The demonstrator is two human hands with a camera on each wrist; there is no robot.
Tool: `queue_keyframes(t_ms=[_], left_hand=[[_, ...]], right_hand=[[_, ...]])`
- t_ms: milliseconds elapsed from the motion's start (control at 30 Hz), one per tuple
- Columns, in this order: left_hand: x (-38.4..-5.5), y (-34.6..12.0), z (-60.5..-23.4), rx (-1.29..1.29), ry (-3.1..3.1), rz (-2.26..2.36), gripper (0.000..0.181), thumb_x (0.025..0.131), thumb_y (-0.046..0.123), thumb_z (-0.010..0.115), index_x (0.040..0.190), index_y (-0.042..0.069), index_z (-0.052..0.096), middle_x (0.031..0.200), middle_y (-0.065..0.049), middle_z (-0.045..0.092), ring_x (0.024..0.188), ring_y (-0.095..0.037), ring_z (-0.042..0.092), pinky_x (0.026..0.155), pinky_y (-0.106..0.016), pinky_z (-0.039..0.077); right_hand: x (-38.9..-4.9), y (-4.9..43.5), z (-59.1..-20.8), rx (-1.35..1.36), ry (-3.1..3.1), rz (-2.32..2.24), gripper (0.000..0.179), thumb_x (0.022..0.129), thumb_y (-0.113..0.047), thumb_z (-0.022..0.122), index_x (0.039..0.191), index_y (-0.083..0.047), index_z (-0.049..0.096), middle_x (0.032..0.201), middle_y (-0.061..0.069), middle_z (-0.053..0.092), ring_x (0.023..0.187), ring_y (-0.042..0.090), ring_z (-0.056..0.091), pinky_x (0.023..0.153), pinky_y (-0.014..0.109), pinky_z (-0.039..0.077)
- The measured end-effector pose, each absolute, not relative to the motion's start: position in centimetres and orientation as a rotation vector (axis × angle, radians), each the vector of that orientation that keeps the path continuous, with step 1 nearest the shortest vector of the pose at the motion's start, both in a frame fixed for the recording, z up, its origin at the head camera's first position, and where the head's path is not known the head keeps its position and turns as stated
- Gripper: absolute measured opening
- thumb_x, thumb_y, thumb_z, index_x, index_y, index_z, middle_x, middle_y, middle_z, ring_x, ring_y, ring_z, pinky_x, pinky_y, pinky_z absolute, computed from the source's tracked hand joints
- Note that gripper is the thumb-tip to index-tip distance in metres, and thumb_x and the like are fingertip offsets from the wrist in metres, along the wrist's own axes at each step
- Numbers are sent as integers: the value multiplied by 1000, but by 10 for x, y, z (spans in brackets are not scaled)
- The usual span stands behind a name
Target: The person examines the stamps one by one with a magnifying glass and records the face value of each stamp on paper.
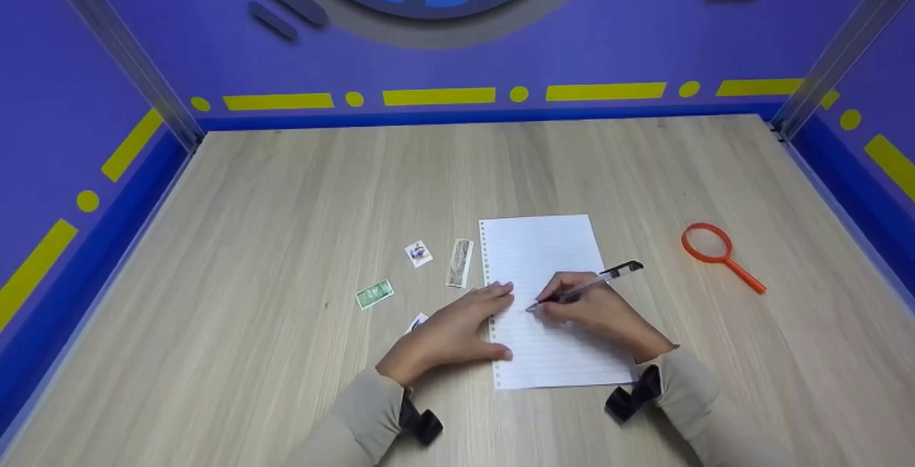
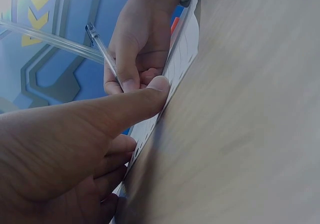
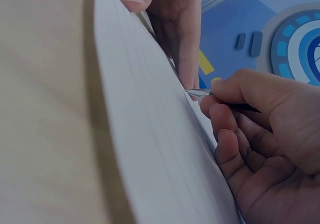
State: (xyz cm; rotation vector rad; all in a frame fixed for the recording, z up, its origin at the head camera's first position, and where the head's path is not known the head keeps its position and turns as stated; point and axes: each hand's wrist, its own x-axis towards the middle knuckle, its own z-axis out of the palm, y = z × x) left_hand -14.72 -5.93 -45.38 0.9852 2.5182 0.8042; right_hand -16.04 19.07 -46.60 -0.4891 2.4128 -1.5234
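Paper (image 1: 542,256) could skew and pen (image 1: 592,282) stroke stray, should left hand (image 1: 457,327) press too lightly. Left hand's fingers extended over punched margin, gripping nothing; right hand (image 1: 599,315) pinches pen, tip at ruled surface. Paper lies beneath right hand, margin under left fingertips; green stamp (image 1: 375,295) farther left.

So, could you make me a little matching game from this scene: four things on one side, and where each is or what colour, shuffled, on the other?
Things:
1. pen
2. magnifying glass
3. lined paper
4. green stamp

Clues:
A. furthest left of the four
B. white, with the left fingers resting on it
C. held in the right fingers
D. orange, furthest right of the four

Pairs: 1-C, 2-D, 3-B, 4-A
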Motion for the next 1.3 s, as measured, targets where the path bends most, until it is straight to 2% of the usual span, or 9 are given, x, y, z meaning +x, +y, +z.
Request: queue_keyframes(t_ms=[233, 933, 1300], left_hand=[[-147, -58, -452, 971, 2512, 794, 78, 83, 36, 74, 146, 5, 40, 157, -3, 30, 147, -20, 23, 121, -34, 21], [-148, -58, -452, 966, 2505, 806, 78, 82, 35, 75, 145, 4, 41, 157, -3, 31, 147, -21, 25, 121, -35, 23], [-147, -58, -452, 966, 2504, 804, 78, 82, 36, 74, 145, 4, 41, 157, -3, 30, 147, -21, 24, 121, -34, 21]], right_hand=[[-160, 190, -464, -482, 2401, -1536, 8, 81, -8, 72, 89, -7, 70, 77, -4, 63, 65, 5, 51, 56, 16, 40], [-159, 190, -463, -535, 2413, -1520, 7, 82, -10, 73, 88, -7, 70, 80, -1, 66, 66, 4, 50, 56, 16, 40], [-158, 189, -462, -512, 2428, -1505, 10, 81, -8, 72, 91, -7, 71, 83, 6, 66, 67, 5, 50, 57, 16, 39]])
